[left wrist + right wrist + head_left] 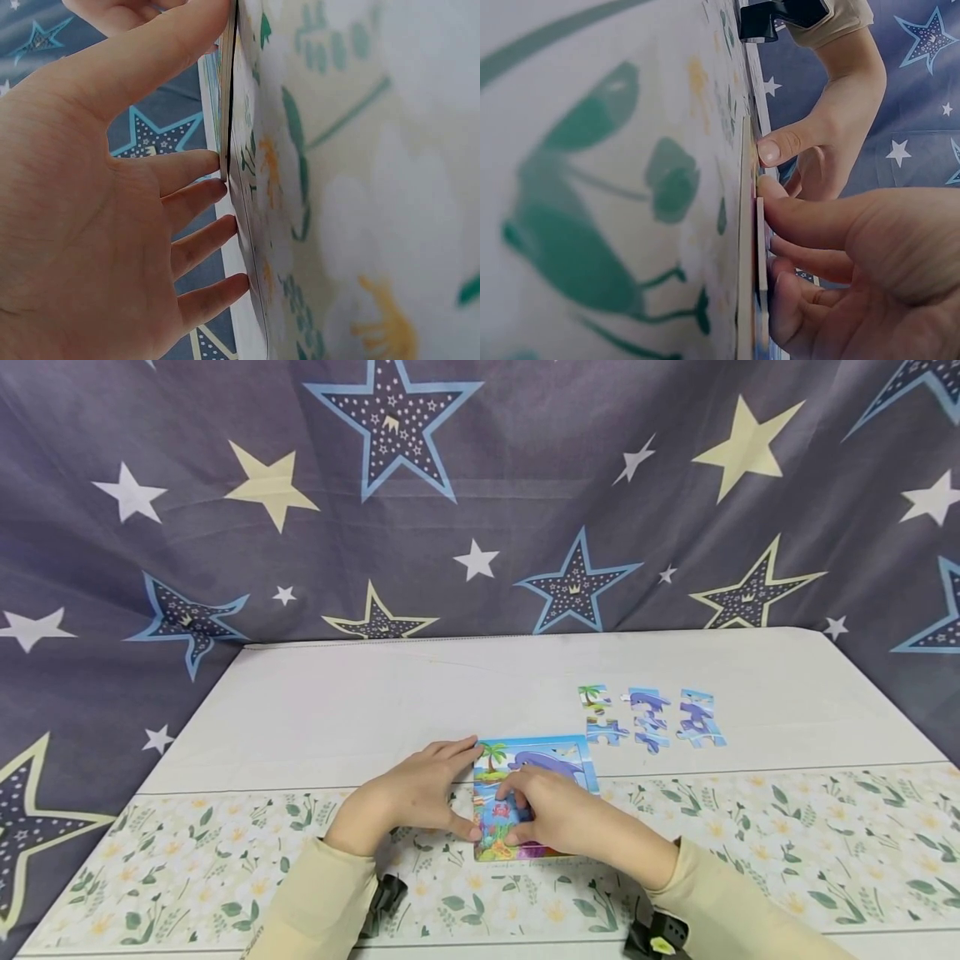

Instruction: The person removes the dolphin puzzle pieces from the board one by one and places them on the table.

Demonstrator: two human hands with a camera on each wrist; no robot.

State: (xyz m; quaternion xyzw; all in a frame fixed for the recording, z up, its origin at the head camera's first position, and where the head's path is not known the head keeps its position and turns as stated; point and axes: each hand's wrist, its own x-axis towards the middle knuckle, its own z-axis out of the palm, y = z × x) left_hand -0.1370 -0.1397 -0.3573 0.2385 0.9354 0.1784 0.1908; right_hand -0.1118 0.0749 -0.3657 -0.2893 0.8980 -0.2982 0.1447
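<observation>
Since you're dealing with thin, flat stuff, edges are your friend. Head view: the puzzle board (534,742) lies flat on the table (412,697), with loose pieces (647,700) just past its far right corner. Looks light and stiff to me, so it'd probably skid if nudged. Steady it by the border, like your left grip (420,789) does at the left edge; your right grip (562,814) is over the middle.

Left wrist view: those left fingers are spread and fairly straight, touching rather than clamping.

Right wrist view: your right thumb and curled fingers look pinched on a thin piece (762,244) against the board; its outline's mostly hidden. I'd guess nearly weightless and slick-faced. Take it by opposite edges; the knobs are likely the bendy weak spot.
</observation>
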